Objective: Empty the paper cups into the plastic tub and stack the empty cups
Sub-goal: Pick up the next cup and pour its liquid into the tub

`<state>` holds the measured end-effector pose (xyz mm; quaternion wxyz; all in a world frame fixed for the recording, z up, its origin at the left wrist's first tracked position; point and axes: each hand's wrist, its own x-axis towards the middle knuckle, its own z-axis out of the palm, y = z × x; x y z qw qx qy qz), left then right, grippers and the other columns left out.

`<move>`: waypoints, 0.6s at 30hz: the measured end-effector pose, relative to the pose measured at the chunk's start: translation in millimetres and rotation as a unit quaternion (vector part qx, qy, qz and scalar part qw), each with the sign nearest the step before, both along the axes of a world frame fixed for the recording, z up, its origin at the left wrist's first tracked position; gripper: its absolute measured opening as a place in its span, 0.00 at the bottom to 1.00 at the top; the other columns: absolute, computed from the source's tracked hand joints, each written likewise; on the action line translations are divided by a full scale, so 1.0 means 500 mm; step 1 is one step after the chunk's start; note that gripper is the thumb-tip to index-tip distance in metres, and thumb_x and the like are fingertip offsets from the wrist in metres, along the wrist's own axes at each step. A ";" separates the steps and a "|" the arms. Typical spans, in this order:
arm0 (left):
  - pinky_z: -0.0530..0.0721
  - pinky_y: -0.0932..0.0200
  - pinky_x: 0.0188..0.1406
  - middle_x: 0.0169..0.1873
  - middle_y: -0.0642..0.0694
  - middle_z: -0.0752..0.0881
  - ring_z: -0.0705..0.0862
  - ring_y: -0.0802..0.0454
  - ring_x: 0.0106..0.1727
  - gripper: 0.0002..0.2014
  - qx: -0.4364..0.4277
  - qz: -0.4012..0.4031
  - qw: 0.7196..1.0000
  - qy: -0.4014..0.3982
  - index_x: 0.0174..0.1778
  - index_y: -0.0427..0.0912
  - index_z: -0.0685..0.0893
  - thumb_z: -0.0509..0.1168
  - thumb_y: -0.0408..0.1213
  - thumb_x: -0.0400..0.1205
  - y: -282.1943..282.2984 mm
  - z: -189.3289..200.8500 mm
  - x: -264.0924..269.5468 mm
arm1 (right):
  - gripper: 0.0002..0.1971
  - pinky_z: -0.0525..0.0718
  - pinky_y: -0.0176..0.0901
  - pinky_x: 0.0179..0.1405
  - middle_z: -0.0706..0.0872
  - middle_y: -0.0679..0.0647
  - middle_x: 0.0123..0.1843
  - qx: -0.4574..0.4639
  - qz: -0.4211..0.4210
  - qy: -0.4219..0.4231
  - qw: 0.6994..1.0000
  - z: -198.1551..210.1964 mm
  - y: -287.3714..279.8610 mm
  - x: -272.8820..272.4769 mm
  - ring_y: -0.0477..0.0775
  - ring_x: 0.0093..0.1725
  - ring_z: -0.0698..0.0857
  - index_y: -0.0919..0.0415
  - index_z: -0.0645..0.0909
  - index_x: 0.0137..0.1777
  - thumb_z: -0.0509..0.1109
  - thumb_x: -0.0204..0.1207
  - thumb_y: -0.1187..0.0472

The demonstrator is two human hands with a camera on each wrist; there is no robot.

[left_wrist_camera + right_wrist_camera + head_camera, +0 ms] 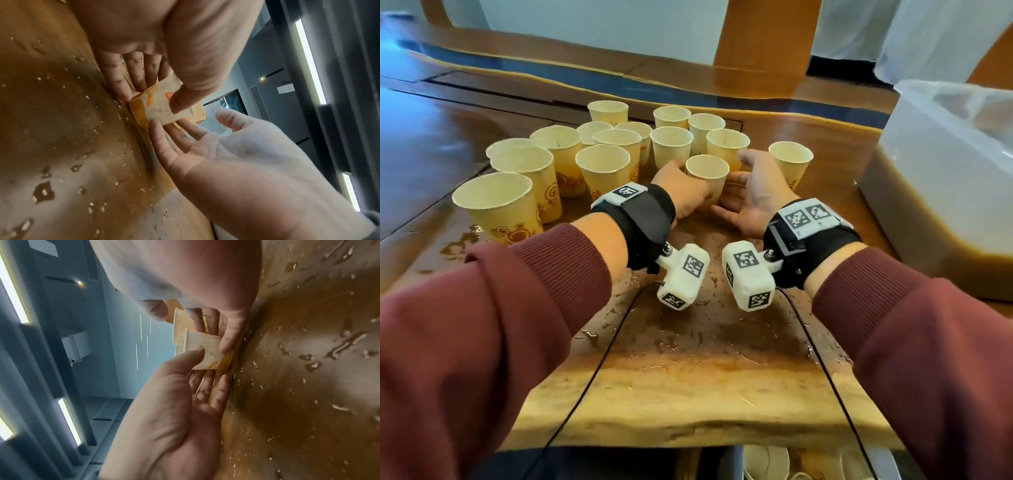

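From the head camera, both forearms reach forward over the wet table point(688, 359), and the hands meet at a cup point(707, 173) standing upright at the near edge of the cluster of cups point(571, 154). The left hand point(685, 192) wraps the cup from 9 o'clock, thumb high on the wall by the rim; the right hand point(753, 192) lies at its 3 o'clock, palm turned inward, fingers spread loosely and not clamped. The tub point(945, 192), holding brown liquid, stands well apart at 3 o'clock. In the left wrist view, the left hand point(164, 53) pinches the cup point(158, 105) between thumb and fingers, while the right hand point(222, 146) shows an open palm, fingertips touching the cup near its base. In the right wrist view, the right hand point(205, 288) has relaxed fingers lying along the cup point(203, 350), and the left hand point(174, 402) presses its thumb on the wall; drops dot the table point(308, 369).
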<state>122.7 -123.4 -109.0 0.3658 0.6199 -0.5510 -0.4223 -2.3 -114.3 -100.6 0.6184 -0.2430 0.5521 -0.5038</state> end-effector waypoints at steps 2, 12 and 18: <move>0.88 0.48 0.61 0.57 0.45 0.86 0.86 0.45 0.59 0.28 -0.009 -0.006 1.000 -0.006 0.72 0.44 0.79 0.78 0.38 0.77 -0.001 -0.005 -0.004 | 0.22 0.86 0.60 0.66 0.91 0.61 0.61 -0.006 0.000 0.003 1.000 -0.001 0.000 0.000 0.61 0.61 0.89 0.61 0.83 0.67 0.66 0.84 0.45; 0.80 0.57 0.60 0.68 0.49 0.85 0.82 0.55 0.62 0.33 -0.103 -0.074 0.991 -0.051 0.77 0.48 0.77 0.78 0.50 0.77 0.066 0.036 -0.042 | 0.14 0.91 0.58 0.62 0.93 0.58 0.51 -0.044 0.001 0.040 0.998 0.050 0.092 -0.055 0.59 0.56 0.90 0.57 0.84 0.65 0.67 0.85 0.54; 0.80 0.65 0.46 0.54 0.57 0.84 0.84 0.57 0.55 0.24 -0.154 -0.109 0.981 -0.044 0.68 0.53 0.77 0.75 0.54 0.79 0.143 0.125 -0.110 | 0.13 0.89 0.54 0.60 0.93 0.54 0.53 -0.122 0.030 0.161 0.979 0.136 0.191 -0.133 0.58 0.56 0.90 0.51 0.86 0.62 0.63 0.89 0.49</move>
